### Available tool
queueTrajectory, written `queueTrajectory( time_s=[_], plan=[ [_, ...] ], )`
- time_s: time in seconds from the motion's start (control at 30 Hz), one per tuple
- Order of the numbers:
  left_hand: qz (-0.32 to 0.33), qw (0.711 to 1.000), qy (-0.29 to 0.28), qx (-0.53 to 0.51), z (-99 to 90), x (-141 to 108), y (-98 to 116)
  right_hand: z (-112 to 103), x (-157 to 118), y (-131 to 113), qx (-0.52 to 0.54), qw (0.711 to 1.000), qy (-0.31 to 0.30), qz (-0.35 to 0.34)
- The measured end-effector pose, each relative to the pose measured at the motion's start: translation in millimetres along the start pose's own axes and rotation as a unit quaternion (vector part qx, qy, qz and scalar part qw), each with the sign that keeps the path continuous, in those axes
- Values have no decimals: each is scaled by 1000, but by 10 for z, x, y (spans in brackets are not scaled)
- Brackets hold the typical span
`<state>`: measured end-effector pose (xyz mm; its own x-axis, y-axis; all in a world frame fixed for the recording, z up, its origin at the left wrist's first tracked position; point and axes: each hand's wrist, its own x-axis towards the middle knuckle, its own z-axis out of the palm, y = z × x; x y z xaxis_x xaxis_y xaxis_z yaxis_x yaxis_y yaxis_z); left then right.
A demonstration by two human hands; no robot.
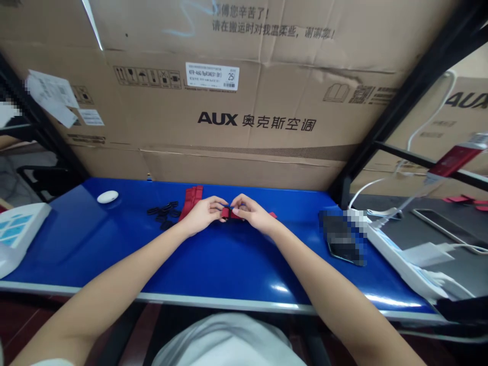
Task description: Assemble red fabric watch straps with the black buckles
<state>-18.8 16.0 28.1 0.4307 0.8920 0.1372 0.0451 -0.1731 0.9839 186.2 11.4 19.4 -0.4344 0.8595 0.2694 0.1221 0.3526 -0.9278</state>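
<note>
Over the blue table, my left hand and my right hand meet, fingers bent and close together. Between them is a red strap with a small black piece, perhaps a buckle, at its upper edge; my fingers partly cover it. My right thumb presses on the strap, and its tail shows beyond my right hand. The left fingertips pinch the other end. Behind my left wrist lie more folded red straps. Several small black plastic pieces are piled to their left.
A white oval object sits on the blue table at the back left, near a white device. To the right are a phone, a white power strip and cables. A large cardboard box stands behind the table.
</note>
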Motion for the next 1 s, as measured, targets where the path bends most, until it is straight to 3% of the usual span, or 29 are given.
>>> queueTrajectory(
  time_s=[0.13,0.23,0.3,0.4,0.53,0.63,0.73,0.83,1.0],
  plan=[
    [7,1000,12,19,-18,25,-31,77,20,40,-34,999,-13,-30],
    [20,993,24,112,-113,38,3,68,41,72,-85,996,13,-19],
    [36,971,70,227,-211,41,47,27,50,79,-83,995,52,1],
    [37,912,121,389,-354,40,87,-47,51,48,-39,994,97,32],
    [-4,882,89,463,-413,28,27,-90,39,-38,53,990,112,63],
    [-15,885,54,461,-365,16,-33,-67,27,-69,87,990,86,69],
    [-26,891,41,452,-298,-1,-20,-30,13,-40,48,995,29,81],
    [-12,907,57,416,-240,-17,62,-6,3,17,5,995,-22,96],
    [55,929,135,340,-167,-31,174,7,-6,38,10,992,-39,117]
  ],
)
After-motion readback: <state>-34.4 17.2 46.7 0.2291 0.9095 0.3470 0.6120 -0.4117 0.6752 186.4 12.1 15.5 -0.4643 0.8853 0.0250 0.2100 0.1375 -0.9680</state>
